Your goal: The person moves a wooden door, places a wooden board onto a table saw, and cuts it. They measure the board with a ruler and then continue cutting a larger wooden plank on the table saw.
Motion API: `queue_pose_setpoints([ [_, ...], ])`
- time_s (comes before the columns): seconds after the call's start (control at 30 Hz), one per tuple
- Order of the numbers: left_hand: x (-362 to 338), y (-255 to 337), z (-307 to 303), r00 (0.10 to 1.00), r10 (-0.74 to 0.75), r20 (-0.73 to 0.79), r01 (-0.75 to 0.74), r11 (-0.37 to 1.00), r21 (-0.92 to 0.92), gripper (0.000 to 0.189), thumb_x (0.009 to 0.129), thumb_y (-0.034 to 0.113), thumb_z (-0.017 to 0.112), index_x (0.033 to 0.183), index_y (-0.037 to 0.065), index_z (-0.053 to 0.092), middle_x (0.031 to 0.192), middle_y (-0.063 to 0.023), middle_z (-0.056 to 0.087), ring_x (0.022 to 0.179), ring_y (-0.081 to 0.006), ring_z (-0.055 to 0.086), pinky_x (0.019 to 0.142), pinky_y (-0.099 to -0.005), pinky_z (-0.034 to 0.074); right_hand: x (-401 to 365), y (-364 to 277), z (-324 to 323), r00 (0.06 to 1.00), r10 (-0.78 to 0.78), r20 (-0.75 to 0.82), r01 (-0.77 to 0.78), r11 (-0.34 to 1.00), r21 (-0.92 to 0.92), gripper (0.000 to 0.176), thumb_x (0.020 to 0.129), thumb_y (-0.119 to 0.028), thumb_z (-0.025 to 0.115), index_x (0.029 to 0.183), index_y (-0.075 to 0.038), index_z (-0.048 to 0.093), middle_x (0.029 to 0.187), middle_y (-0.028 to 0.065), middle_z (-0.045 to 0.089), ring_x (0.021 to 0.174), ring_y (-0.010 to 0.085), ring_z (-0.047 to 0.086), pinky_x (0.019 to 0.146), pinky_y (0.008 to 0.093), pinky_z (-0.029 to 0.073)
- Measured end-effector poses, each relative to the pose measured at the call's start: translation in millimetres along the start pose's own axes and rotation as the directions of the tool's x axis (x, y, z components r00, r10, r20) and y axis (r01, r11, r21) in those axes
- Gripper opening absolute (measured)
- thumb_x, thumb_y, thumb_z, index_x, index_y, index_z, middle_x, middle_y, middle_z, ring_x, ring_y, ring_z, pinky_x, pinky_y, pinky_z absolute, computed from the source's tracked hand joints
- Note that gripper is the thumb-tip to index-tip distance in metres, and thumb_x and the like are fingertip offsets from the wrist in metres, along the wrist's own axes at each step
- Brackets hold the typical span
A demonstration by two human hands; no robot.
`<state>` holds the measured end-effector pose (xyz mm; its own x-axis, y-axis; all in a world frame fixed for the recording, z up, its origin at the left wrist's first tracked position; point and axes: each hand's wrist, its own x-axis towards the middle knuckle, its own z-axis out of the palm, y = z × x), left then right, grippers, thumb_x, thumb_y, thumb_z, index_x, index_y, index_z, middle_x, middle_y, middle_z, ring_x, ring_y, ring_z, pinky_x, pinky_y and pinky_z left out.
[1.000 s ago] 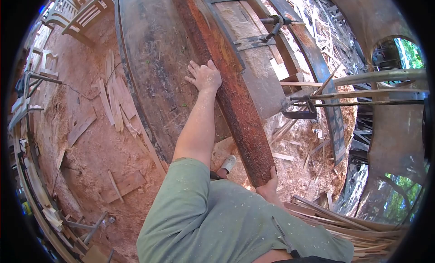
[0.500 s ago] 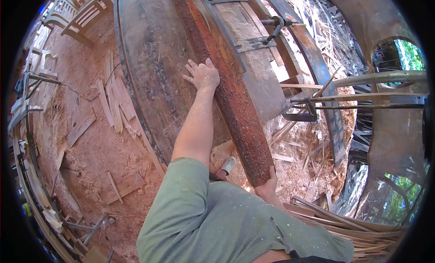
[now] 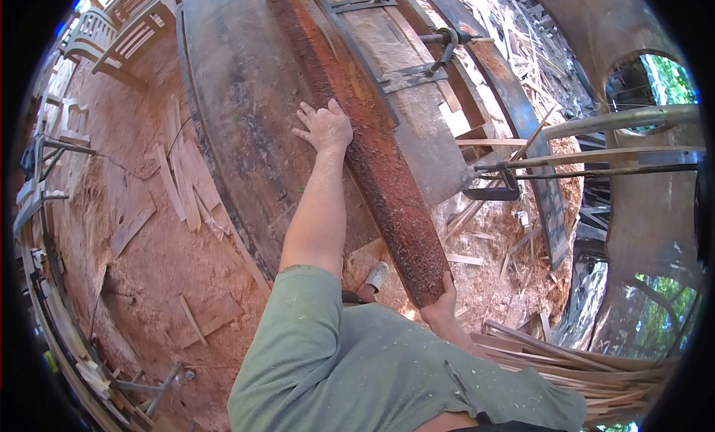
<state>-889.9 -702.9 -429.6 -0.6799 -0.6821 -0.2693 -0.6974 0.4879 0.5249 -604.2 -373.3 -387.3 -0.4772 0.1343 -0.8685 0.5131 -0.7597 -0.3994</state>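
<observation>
A long rough wooden beam (image 3: 387,186), reddish brown with a crusty, bark-like face, lies lengthwise across a worn work table (image 3: 246,97). My left hand (image 3: 329,129) rests against the beam's left edge, its fingers spread over the tabletop. At the near end, which sticks out past the table toward my body, my right hand (image 3: 442,307) grips the beam. Its thumb shows on the side, while the other fingers are hidden underneath. To the right of the beam, a grey machine plate (image 3: 428,160) carries sawdust and metal brackets.
A C-clamp (image 3: 495,190) and long bars (image 3: 596,162) stick out on the right. Thin wood strips (image 3: 573,372) are piled at lower right. Plastic chairs (image 3: 134,41) stand at upper left. Wood offcuts (image 3: 179,182) and sawdust litter the ground.
The view has shifted slightly, so the table and beam appear a little farther left. Both hands keep their places on the beam.
</observation>
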Motion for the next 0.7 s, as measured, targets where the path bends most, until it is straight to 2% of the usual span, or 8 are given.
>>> queue_pose_setpoints([
  [0.1, 4, -1, 2, 1.0, 0.0, -0.007, 0.0, 1.0, -0.002, 0.068, 0.105, 0.044, 0.023, 0.131, -0.011, 0.054, 0.161, -0.0199, 0.02, 0.15, -0.0342, 0.016, 0.117, -0.0627, 0.01, 0, 1, 5, 1.0, 0.007, 0.01, -0.007, 1.0, 0.008, 0.05, 0.103, -0.041, 0.045, 0.137, -0.006, 0.049, 0.136, 0.0181, 0.056, 0.121, 0.0389, 0.055, 0.104, 0.0562, 0.045],
  [0.17, 6, -1, 3, 0.999, 0.013, -0.044, -0.014, 1.0, -0.022, 0.065, 0.105, 0.041, 0.025, 0.123, -0.009, 0.06, 0.161, -0.022, 0.021, 0.15, -0.0354, 0.016, 0.118, -0.0622, 0.009, 2, 2, 6, 1.0, 0.001, 0.008, -0.001, 1.0, 0.013, 0.05, 0.103, -0.041, 0.045, 0.137, -0.005, 0.049, 0.136, 0.018, 0.056, 0.121, 0.0387, 0.055, 0.104, 0.0559, 0.045],
  [0.3, 11, 0, 2, 0.999, 0.012, -0.046, -0.013, 1.0, -0.018, 0.065, 0.105, 0.041, 0.024, 0.125, -0.009, 0.059, 0.161, -0.0219, 0.02, 0.15, -0.0353, 0.016, 0.118, -0.0619, 0.009, 10, 3, 2, 1.0, -0.014, 0.021, 0.014, 1.0, 0.0, 0.05, 0.101, -0.043, 0.046, 0.136, -0.007, 0.052, 0.136, 0.0174, 0.057, 0.121, 0.0386, 0.056, 0.105, 0.0555, 0.045],
  [0.37, 15, 0, 1, 1.0, 0.004, -0.011, -0.004, 1.0, 0.006, 0.068, 0.105, 0.044, 0.022, 0.132, -0.01, 0.053, 0.162, -0.0196, 0.02, 0.15, -0.0336, 0.017, 0.117, -0.063, 0.01, 11, 3, 5, 0.999, -0.015, 0.03, 0.015, 1.0, -0.005, 0.05, 0.101, -0.043, 0.047, 0.136, -0.007, 0.052, 0.136, 0.0172, 0.057, 0.121, 0.0385, 0.056, 0.105, 0.0553, 0.044],
  [0.6, 20, 3, -4, 1.0, -0.005, -0.012, 0.005, 1.0, -0.007, 0.068, 0.105, 0.045, 0.022, 0.133, -0.009, 0.053, 0.162, -0.0193, 0.02, 0.15, -0.0332, 0.017, 0.117, -0.0626, 0.011, 9, 2, 18, 0.999, 0.035, -0.021, -0.035, 0.999, 0.019, 0.049, 0.1, -0.041, 0.051, 0.134, -0.006, 0.054, 0.134, 0.0165, 0.058, 0.12, 0.0377, 0.057, 0.103, 0.0537, 0.045],
  [0.7, 27, 3, -3, 1.0, 0.003, -0.02, -0.003, 1.0, -0.002, 0.066, 0.105, 0.043, 0.023, 0.129, -0.009, 0.056, 0.161, -0.0219, 0.019, 0.151, -0.0347, 0.014, 0.118, -0.0623, 0.01, 12, 4, 20, 0.998, 0.057, -0.021, -0.056, 0.998, 0.035, 0.049, 0.1, -0.042, 0.052, 0.134, -0.006, 0.054, 0.133, 0.0158, 0.059, 0.119, 0.037, 0.058, 0.102, 0.053, 0.046],
])
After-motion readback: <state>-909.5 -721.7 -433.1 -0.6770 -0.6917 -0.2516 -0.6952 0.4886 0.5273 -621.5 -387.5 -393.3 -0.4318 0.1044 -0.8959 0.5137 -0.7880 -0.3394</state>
